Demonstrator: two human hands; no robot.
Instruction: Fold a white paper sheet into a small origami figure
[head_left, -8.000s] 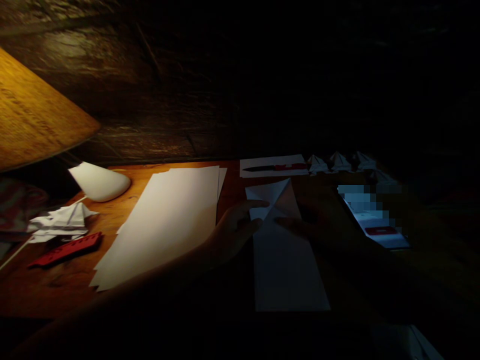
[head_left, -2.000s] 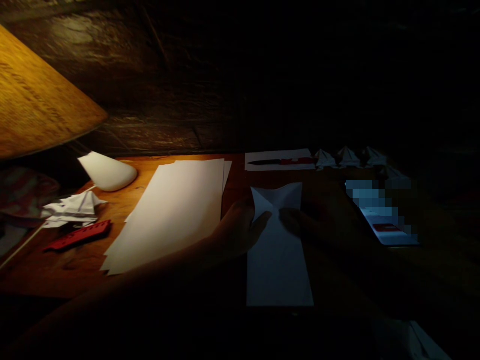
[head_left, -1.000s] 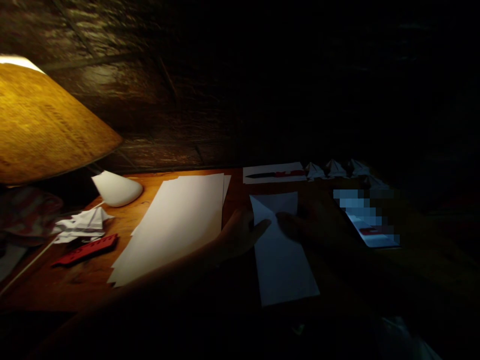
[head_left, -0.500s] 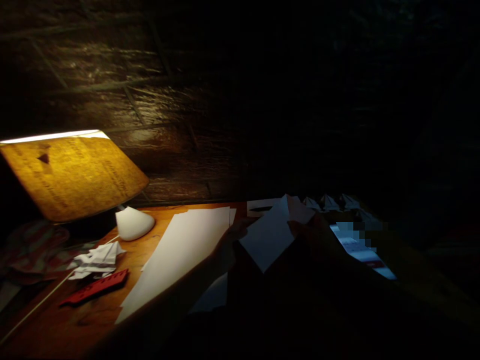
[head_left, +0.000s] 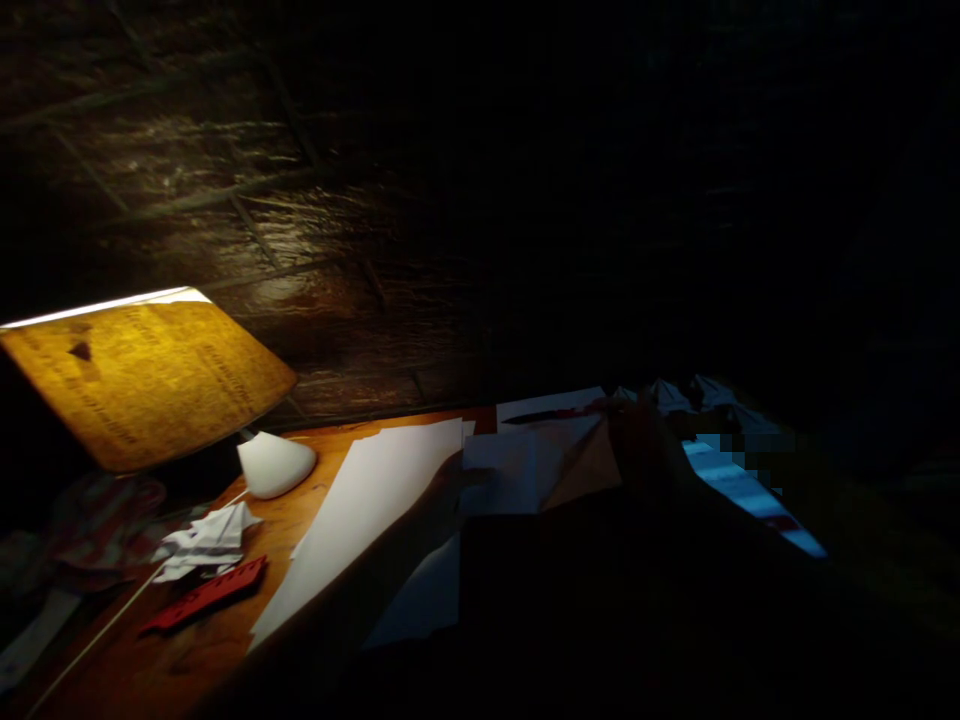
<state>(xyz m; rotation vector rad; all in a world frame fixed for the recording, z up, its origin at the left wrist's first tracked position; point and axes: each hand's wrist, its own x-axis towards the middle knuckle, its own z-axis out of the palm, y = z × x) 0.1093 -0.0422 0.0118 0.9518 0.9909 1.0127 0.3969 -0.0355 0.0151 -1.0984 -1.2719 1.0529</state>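
Both our hands are up over the counter (head_left: 195, 660), apart from each other, and between them is the creased sheet of paper (head_left: 506, 475)! Our left hand (head_left: 456, 482) is closed on its left edge, fingers laid over the border, the forearm slanting up from lower left across the stack of white paper (head_left: 375, 500). Over on the other side, our right hand (head_left: 641, 430) is at the sheet's upper right corner, very much in shadow; how tightly its fingers are drawn in, we cannot tell. That forearm rises from lower right and mostly melts into the dark. And look at the sheet: pale on the left, a darker, brownish triangular flap on the right, by our right hand. Just behind it, the red-handled knife (head_left: 544, 414) lies on a flat sheet (head_left: 532, 402) at the counter's back. Right of that, small folded paper pieces (head_left: 670, 398) in a row, with a lit phone (head_left: 750, 490) in front of them, our right forearm passing beside it.
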